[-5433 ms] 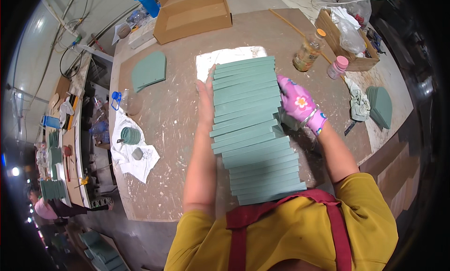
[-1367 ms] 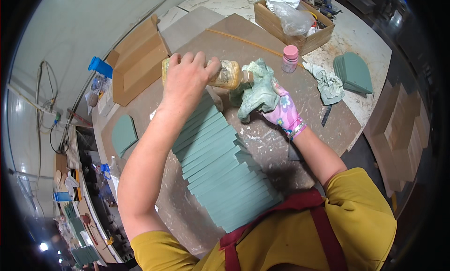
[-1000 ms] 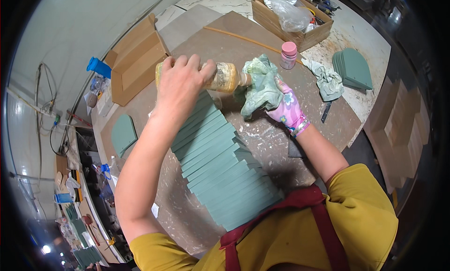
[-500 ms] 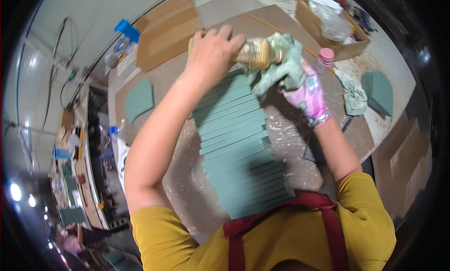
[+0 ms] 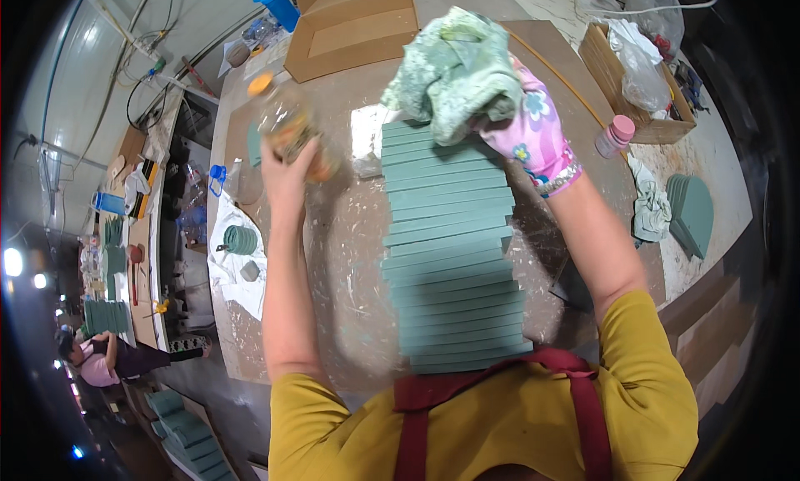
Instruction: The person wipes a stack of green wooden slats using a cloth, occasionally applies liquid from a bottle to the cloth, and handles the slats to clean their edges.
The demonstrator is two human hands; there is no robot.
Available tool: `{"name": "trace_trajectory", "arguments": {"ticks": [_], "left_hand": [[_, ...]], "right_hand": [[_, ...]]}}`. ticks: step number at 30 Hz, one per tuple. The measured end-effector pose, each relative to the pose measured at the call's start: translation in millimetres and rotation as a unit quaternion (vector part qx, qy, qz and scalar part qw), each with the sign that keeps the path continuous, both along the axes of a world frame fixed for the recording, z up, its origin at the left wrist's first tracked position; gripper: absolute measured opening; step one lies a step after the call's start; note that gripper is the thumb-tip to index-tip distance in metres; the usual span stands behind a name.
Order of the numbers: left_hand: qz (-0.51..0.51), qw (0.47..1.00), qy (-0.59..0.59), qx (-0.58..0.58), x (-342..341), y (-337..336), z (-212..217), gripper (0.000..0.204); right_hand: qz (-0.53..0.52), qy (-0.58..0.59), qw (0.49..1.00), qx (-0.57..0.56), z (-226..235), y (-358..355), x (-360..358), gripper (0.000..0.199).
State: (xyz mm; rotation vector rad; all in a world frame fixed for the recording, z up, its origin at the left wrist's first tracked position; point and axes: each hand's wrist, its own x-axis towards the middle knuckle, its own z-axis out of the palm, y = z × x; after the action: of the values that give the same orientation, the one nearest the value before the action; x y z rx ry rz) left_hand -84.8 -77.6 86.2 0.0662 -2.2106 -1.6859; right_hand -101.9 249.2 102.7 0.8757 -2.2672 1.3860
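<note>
- Rag (image 5: 454, 69): bunched in the gloved right hand (image 5: 533, 135), fingers clenched around it, held over the far end of the green tile stack (image 5: 450, 248).
- Bottle (image 5: 287, 123): gripped by the bare left hand (image 5: 292, 169), lifted left of the stack; better kept upright.
- Wiping looks best along each tile, pressing lightly.
- Bare table (image 5: 350, 256) lies left; box (image 5: 354, 27) bounds the far edge.

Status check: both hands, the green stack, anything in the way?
Left hand grips bottle. Gloved right hand grips rag over stack. Nothing blocking the stack.
</note>
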Motion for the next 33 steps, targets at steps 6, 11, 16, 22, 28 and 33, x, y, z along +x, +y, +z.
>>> {"name": "trace_trajectory", "arguments": {"ticks": [6,11,16,22,28,33], "left_hand": [[0.147,0.989,0.011,0.005,34.3,-67.4,-96.5,0.062],[0.152,0.986,-0.020,-0.064,51.1,-58.5,-109.3,0.072],[0.180,0.969,-0.084,0.149,110.4,-1.2,-117.7,0.059],[-0.065,0.978,0.059,0.191,32.1,73.8,-71.8,0.051],[-0.079,0.966,-0.022,0.244,-5.9,99.5,-112.2,0.052],[-0.088,0.978,-0.021,0.187,-7.6,98.8,-113.8,0.049]], "right_hand": [[0.027,-0.075,0.988,-0.131,-6.8,15.8,15.8,0.043],[0.019,0.006,0.998,-0.062,-29.7,56.2,9.0,0.042],[0.287,-0.367,0.683,-0.562,-5.4,58.3,20.2,0.039],[0.034,-0.294,0.939,-0.177,30.7,18.4,27.6,0.036],[0.133,0.130,0.941,0.284,4.6,-34.8,24.9,0.031],[0.209,0.085,0.937,0.267,10.3,-122.6,-1.0,0.029]]}}
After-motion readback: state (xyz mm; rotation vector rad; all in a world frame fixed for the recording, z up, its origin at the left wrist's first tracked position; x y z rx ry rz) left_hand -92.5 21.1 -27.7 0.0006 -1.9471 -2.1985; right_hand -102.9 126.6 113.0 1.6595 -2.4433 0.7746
